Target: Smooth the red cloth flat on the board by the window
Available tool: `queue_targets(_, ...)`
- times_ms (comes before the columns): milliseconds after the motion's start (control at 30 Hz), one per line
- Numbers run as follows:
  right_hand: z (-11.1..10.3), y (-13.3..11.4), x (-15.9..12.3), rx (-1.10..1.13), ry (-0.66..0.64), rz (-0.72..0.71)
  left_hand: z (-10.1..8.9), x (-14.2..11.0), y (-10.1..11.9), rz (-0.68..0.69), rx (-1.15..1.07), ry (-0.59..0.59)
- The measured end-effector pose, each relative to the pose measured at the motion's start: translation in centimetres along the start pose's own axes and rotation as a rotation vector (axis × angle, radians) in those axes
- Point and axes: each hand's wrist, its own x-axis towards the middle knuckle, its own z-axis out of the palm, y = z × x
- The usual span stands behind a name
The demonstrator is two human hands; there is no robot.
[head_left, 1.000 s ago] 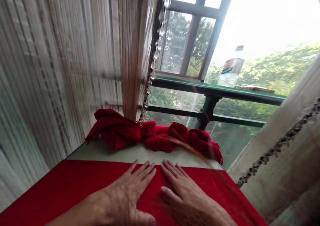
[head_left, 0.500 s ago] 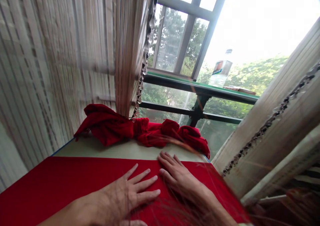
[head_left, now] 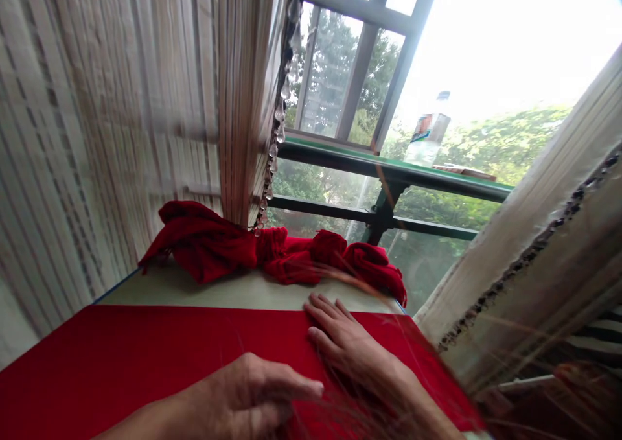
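Observation:
A red cloth (head_left: 160, 356) lies spread over a pale board or tabletop, with a straight far edge. My right hand (head_left: 345, 339) rests flat on this cloth, its fingertips reaching over the far edge onto the pale surface. Nearer to me, my left hand (head_left: 257, 388) is turned on its side above the cloth. Its forefinger stretches to the right, the thumb sits lower and the other fingers are mostly hidden; nothing shows in it. Along the back of the surface lies a bunched red cloth (head_left: 208, 242), apart from both hands.
Striped string curtains with a beaded trim (head_left: 279, 113) hang at the left. A pale curtain (head_left: 525, 220) slants down on the right. Behind are a window and a dark green rail (head_left: 335, 158), on which a clear bottle (head_left: 430, 135) and a flat brown object (head_left: 464, 171) stand.
My left hand has gone from lying flat with fingers spread to turned on its side, fingers bent and closer together. My right hand has stayed in place on the cloth.

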Motion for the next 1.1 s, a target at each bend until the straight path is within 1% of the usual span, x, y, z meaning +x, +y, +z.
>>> queue_targets(33, 0.0, 0.0, 0.0, 0.000, 0.002, -0.004, -0.6, 0.1, 0.3, -0.024, 0.022, 0.058)
queue_targets(67, 0.0, 0.0, 0.0, 0.000, 0.004, -0.006, -1.3, 0.3, 0.6, -0.043, 0.077, 0.088)
queue_targets(133, 0.0, 0.0, -0.1, 0.003, 0.009, -0.005, -2.5, 1.0, 1.2, -0.119, 0.261, 0.095)
queue_targets(167, 0.0, -0.1, -0.1, 0.005, 0.011, -0.002, -3.0, 1.3, 1.4, -0.183, 0.364, 0.077)
queue_targets(233, 0.2, -0.1, -0.1, 0.003, 0.026, 0.004, -3.7, 1.8, 2.1, -0.330, 0.514, 0.002)
queue_targets(267, 0.3, -0.1, -0.1, 0.001, 0.037, 0.001, -3.9, 2.0, 2.4, -0.388, 0.551, -0.043)
queue_targets(333, 0.5, -0.2, 0.0, 0.003, 0.063, -0.018, -4.0, 2.1, 3.0, -0.453, 0.577, -0.110)
queue_targets(400, 0.8, -0.5, 0.1, 0.013, 0.075, -0.051, -4.0, 2.1, 3.4, -0.459, 0.570, -0.125)
queue_targets(533, 1.3, -1.2, 0.3, 0.053, 0.063, -0.125, -3.9, 1.7, 3.3, -0.405, 0.530, -0.083)
queue_targets(733, 1.7, -1.7, 0.4, 0.048, -0.051, -0.167, -3.9, 1.3, 3.4, -0.383, 0.477, -0.110)
queue_targets(833, 1.7, -1.8, 0.4, 0.019, -0.070, -0.164, -4.0, 1.2, 4.0, -0.384, 0.468, -0.137)
queue_targets(967, 2.0, -1.5, 0.5, 0.018, -0.065, -0.167, -3.6, 1.2, 4.7, -0.431, 0.462, -0.153)
queue_targets(1100, 2.6, -0.9, 0.6, 0.041, -0.015, -0.184, -2.4, 1.3, 4.6, -0.377, 0.499, -0.192)
